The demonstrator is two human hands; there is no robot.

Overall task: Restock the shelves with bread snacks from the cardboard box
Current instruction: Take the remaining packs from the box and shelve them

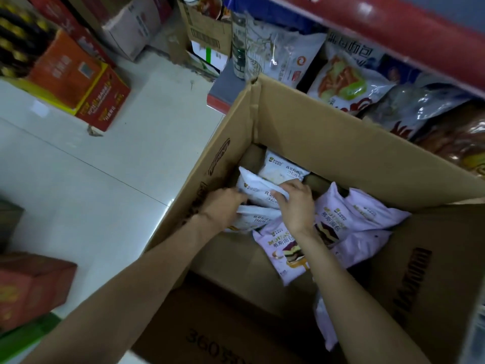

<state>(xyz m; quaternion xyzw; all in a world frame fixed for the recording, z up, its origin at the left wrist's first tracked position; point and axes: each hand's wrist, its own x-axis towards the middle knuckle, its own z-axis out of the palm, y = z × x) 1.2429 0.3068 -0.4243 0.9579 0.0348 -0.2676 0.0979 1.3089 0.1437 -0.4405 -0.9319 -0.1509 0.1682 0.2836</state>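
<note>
A big open cardboard box (pixel 328 143) stands on the floor against the shelf. Inside lie white bread snack packs (pixel 282 168) at the far end and purple mousse bread packs (pixel 367 216) on the right. My left hand (pixel 223 203) reaches in along the box's left wall and grips the edge of a white pack (pixel 258 191). My right hand (pixel 296 203) holds the same white pack from the right, fingers curled over its top. Another white pack (pixel 256 219) lies under my hands. The shelf (pixel 393 30) above the box carries bread bags (pixel 349 80).
Red and orange cartons (pixel 86 82) stand on the pale tiled floor (pixel 110 185) at left, another red carton (pixel 31 285) at lower left. Brown and white boxes (pixel 207 32) sit behind, next to the shelf end. A box flap (pixel 433 271) folds out on the right.
</note>
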